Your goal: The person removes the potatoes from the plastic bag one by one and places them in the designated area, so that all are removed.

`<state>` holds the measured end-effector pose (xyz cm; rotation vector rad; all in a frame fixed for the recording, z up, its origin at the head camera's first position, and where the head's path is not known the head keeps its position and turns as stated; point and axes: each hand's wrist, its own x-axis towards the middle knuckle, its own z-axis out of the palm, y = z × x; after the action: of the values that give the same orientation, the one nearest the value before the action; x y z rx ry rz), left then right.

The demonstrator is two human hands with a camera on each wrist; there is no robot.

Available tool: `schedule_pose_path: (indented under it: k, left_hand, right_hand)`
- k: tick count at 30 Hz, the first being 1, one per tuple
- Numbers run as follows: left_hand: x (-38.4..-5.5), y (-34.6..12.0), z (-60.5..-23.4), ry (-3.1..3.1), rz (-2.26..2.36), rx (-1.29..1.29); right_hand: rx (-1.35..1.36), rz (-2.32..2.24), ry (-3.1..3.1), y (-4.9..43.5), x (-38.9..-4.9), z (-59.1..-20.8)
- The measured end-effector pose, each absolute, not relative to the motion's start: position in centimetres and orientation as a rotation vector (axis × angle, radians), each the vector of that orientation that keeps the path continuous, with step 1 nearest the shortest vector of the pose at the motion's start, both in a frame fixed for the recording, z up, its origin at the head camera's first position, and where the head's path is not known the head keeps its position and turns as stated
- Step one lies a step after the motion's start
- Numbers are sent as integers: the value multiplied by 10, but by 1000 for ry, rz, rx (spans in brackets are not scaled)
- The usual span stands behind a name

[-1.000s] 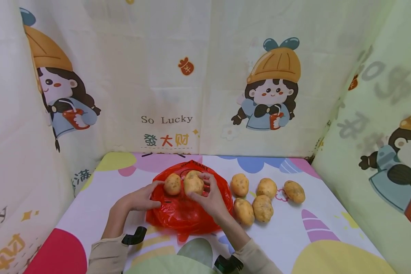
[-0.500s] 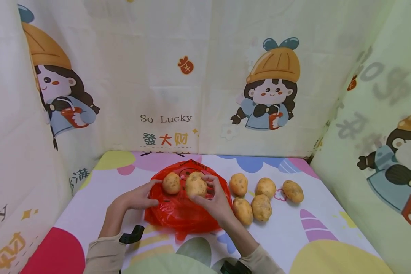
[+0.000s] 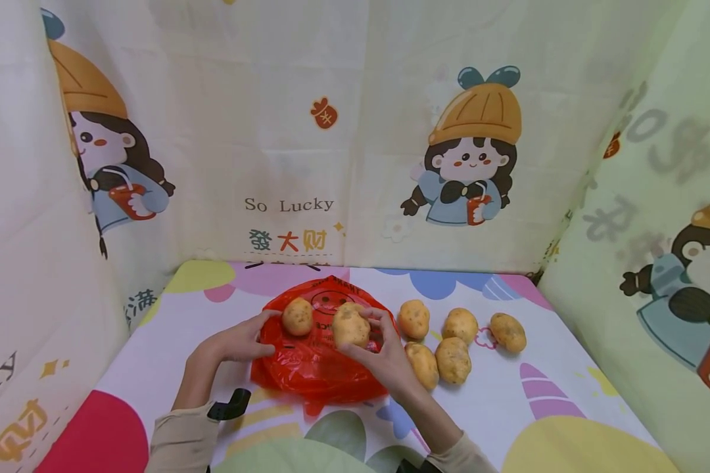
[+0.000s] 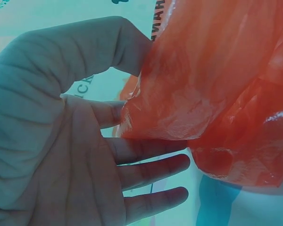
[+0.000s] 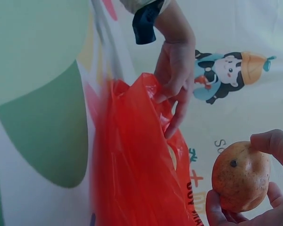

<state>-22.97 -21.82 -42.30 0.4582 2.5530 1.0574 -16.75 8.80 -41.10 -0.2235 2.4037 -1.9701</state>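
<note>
A red plastic bag (image 3: pixel 325 374) lies spread on the table, and a smaller potato (image 3: pixel 298 316) shows against its left part in the head view. The left hand (image 3: pixel 239 341) touches the bag's left edge, its fingers spread beside that potato. In the left wrist view the ends of the thumb and index finger are hidden behind the plastic (image 4: pixel 188 89), while other fingers (image 4: pixel 153 172) extend straight below. Over the bag's right side, the right hand (image 3: pixel 387 348) holds a larger potato (image 3: pixel 351 326) between thumb and fingers. That potato (image 5: pixel 240 176) has a dark spot in the right wrist view.
To the right of the bag lie several more potatoes (image 3: pixel 453 360), one of them, an oval potato (image 3: pixel 508 332), farther right. A patterned cloth (image 3: pixel 444 433) covers the table. Light curtains (image 3: pixel 355 151) with cartoon prints stand behind and at both sides.
The right hand has drawn the larger potato a little right and nearer, widening its gap from the smaller one. More of the bag's printed face shows. The left hand has hardly moved.
</note>
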Motion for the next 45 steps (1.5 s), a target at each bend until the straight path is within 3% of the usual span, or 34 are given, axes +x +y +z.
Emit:
schedule_pose_path:
  k: [45]
  left_hand:
    - [-229,-219,-419,2499,1087,493]
  right_hand:
    - [-136,-1999,2500,138,-135,-404]
